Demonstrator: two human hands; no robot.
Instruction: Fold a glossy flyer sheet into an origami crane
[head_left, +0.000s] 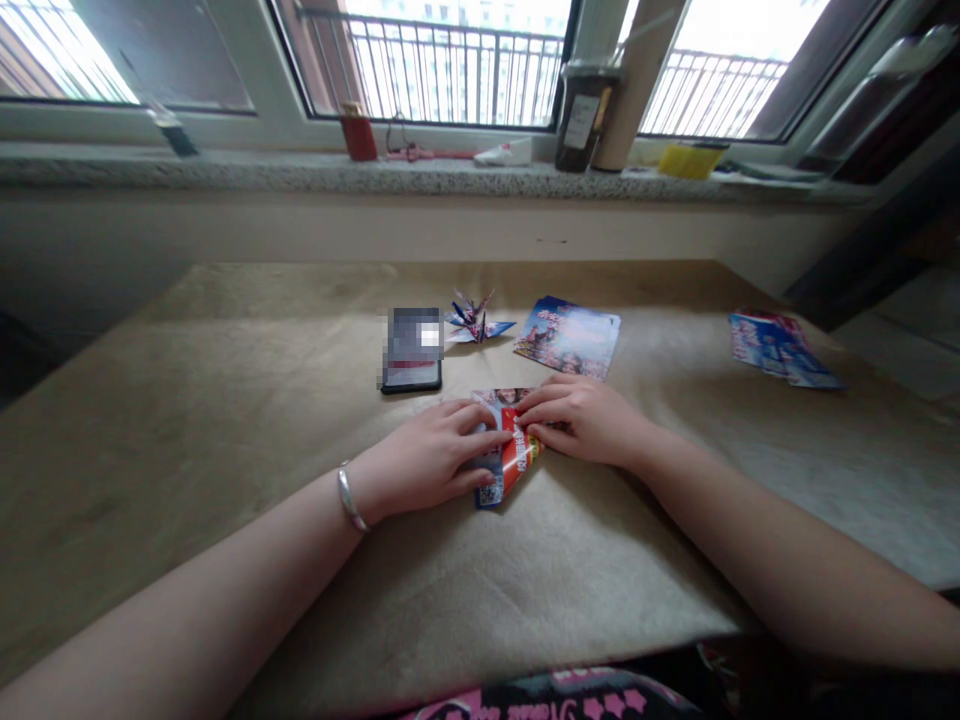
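A printed paper sheet (516, 468), partly folded so that a red flap shows over its blue-grey side, lies on the table between both hands. My left hand (431, 455) comes from the left, a silver bangle at its wrist, and holds the paper's left part down with its fingers and thumb. From the right, the fingers of my right hand (589, 420) press on the red flap and the upper right edge, covering part of the paper. Just beyond sits a folded paper crane (476, 328) in blue and dark print.
A phone (412, 375), partly pixelated, lies left of the crane. Behind my right hand is a stack of printed sheets (570, 335); more printed papers (780, 350) lie far right. A red container (358, 132) and a dark jar (581, 120) stand on the windowsill (262, 172).
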